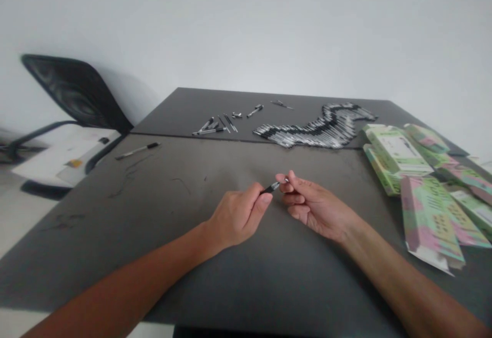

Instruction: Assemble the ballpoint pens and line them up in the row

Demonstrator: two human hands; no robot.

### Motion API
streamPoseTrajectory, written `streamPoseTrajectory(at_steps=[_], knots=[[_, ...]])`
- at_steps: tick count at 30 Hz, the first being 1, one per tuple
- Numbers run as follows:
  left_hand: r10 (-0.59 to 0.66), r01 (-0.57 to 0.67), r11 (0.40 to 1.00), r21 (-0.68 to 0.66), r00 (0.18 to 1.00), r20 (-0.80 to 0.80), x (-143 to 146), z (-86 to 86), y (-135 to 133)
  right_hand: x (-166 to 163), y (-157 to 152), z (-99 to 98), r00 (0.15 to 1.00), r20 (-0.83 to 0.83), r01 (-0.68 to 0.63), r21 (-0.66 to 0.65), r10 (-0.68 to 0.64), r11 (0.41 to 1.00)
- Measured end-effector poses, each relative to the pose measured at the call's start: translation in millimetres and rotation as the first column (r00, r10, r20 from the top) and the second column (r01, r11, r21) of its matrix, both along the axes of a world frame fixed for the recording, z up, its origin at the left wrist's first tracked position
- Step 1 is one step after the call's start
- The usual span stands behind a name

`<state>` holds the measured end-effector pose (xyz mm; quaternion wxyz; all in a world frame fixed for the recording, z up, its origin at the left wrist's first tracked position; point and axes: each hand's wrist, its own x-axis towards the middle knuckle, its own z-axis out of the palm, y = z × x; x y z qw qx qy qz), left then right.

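My left hand (240, 215) is closed around a pen (272, 187), its black grip and pale tip end sticking out between thumb and forefinger. The rest of that pen is hidden inside the fist. Just to the right, my right hand (309, 199) pinches a small shiny pen tip (286, 179) between thumb and forefinger, the other fingers curled. The two hands nearly meet in front of the pen's end; whether the small piece touches the pen I cannot tell. Both hands are held above the dark table (230, 286).
A long curving row of pens (319, 130) lies at the back. Left of it are several loose pens and refills (211, 126). A single pen (137, 151) lies at the left. Green and pink cardboard boxes (430, 215) are heaped at the right. A black mesh chair (77, 92) stands beyond the left edge.
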<state>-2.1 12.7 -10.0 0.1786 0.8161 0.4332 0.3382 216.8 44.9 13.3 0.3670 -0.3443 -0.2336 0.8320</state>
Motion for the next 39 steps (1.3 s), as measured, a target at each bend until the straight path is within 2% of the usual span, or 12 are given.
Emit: streamPoseTrajectory(at_steps=[4, 14, 21, 27, 31, 39], knots=[[0.008, -0.008, 0.999, -0.031, 1.000, -0.011, -0.1, 2.8, -1.7, -4.3, -3.6, 0.9, 1.000, -0.021, -0.009, -0.018, 0.009, 1.000], [-0.019, 0.018, 1.000, -0.026, 1.000, -0.024, 4.0, 2.8, -8.5, -0.8, -6.5, 7.0, 0.997, -0.031, 0.071, 0.032, -0.070, 0.997], [-0.011, 0.010, 0.997, -0.080, 1.000, -0.008, 7.8, 5.8, -14.8, -6.6, -20.6, 18.3, 0.998, -0.028, 0.068, 0.176, -0.064, 0.982], [-0.013, 0.018, 0.996, -0.084, 0.998, 0.056, 11.8, 4.8, -18.2, -13.0, -25.9, 17.9, 0.992, 0.042, 0.101, 0.297, -0.119, 0.949], [-0.014, 0.020, 0.997, -0.069, 0.997, 0.082, 12.7, 3.4, -19.3, -14.8, -28.2, 17.4, 0.989, 0.067, 0.104, 0.326, -0.133, 0.939], [-0.009, 0.017, 0.995, -0.098, 0.996, 0.083, 12.7, 4.2, -19.8, -16.5, -32.2, 19.9, 0.997, 0.034, 0.058, 0.335, -0.074, 0.940]])
